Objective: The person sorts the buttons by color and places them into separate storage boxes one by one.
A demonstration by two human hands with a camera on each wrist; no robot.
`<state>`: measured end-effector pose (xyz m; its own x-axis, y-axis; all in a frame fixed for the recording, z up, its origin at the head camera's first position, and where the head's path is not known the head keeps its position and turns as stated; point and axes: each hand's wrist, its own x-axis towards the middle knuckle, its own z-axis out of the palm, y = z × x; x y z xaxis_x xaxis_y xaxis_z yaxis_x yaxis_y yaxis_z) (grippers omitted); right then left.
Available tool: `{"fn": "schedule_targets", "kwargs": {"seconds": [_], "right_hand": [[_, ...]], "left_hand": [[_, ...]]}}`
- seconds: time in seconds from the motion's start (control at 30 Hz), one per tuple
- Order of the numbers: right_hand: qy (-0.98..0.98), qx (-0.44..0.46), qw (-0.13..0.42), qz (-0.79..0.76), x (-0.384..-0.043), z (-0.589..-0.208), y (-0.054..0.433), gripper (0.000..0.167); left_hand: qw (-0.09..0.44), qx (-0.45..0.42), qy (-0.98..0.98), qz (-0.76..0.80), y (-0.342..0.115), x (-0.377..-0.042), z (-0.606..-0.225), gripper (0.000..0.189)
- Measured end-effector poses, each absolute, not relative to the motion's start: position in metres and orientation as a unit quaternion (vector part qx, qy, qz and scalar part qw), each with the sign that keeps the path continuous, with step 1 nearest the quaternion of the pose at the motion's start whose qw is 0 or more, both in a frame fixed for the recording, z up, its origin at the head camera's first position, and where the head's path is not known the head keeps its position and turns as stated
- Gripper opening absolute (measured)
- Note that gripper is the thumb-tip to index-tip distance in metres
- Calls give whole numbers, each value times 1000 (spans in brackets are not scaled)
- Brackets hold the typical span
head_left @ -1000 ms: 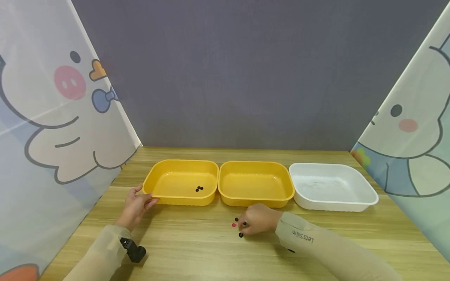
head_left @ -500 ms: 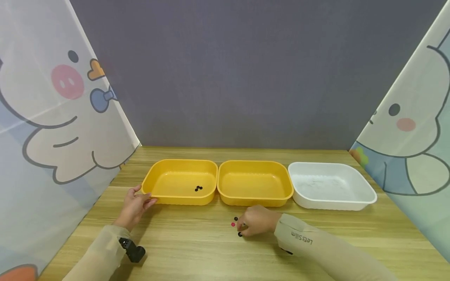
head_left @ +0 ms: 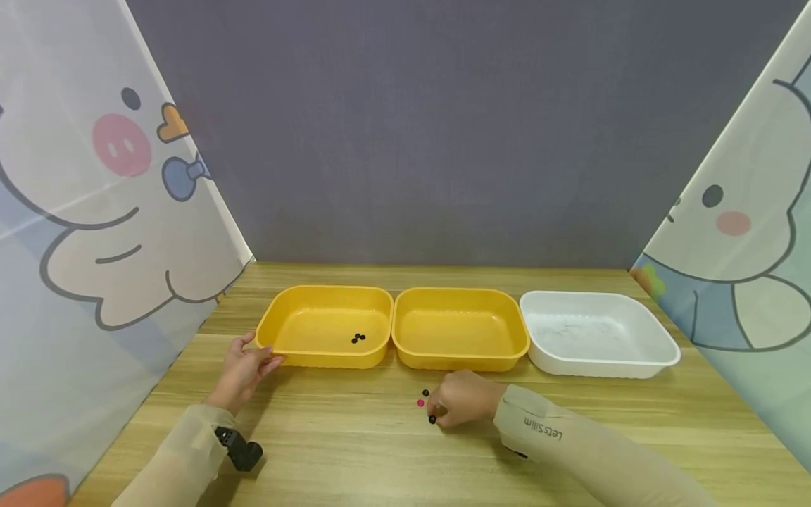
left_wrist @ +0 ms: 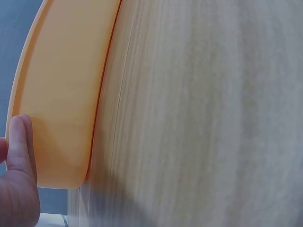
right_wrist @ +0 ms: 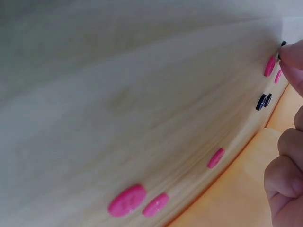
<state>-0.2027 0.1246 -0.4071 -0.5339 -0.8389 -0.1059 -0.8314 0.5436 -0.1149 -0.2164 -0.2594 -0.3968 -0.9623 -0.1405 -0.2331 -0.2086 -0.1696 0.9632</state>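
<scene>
My left hand point(head_left: 239, 374) holds the near left corner of the left yellow tray point(head_left: 317, 331); in the left wrist view its fingers point(left_wrist: 19, 142) lie against the outer wall. Three black buttons point(head_left: 357, 338) lie inside that tray. In front of the middle yellow tray point(head_left: 459, 334), my right hand point(head_left: 467, 396) is down at the table, thumb and forefinger pinching a black button point(right_wrist: 280, 56), mostly hidden by the fingertips. Beside them are another black button point(head_left: 432, 420), one farther back point(head_left: 426, 393) and a pink button point(head_left: 421, 403). More pink buttons point(right_wrist: 128, 201) show in the right wrist view.
A white tray point(head_left: 595, 338) stands to the right of the yellow ones, all in a row on the wooden table point(head_left: 342, 451). A grey panel point(head_left: 405, 141) rises behind, with cartoon-printed sheets on both sides. A small black device point(head_left: 239, 451) is strapped to the left wrist.
The right fingertips have closed over the black button that showed between them a second ago. My left hand keeps its place on the tray corner.
</scene>
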Motion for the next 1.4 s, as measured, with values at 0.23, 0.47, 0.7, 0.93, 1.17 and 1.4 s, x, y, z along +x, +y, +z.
{"fn": "schedule_targets", "kwargs": {"seconds": [0.23, 0.47, 0.7, 0.93, 1.17, 1.4], "right_hand": [[868, -493, 51, -2, -204, -405, 124, 5], [865, -499, 58, -8, -203, -406, 124, 5], [857, -515, 34, 7, -205, -409, 121, 3], [850, -523, 19, 50, -202, -406, 117, 6], [853, -517, 26, 66, -200, -404, 113, 15], [844, -529, 6, 89, -200, -405, 109, 38]], "left_hand": [[24, -135, 638, 758, -259, -218, -396, 68], [24, -138, 637, 758, -260, -217, -398, 69], [20, -136, 633, 762, -261, -217, -399, 68], [21, -133, 636, 760, -261, -218, -400, 68], [22, -138, 637, 758, -260, -218, -400, 69], [28, -142, 632, 761, -259, -216, -395, 71]]}}
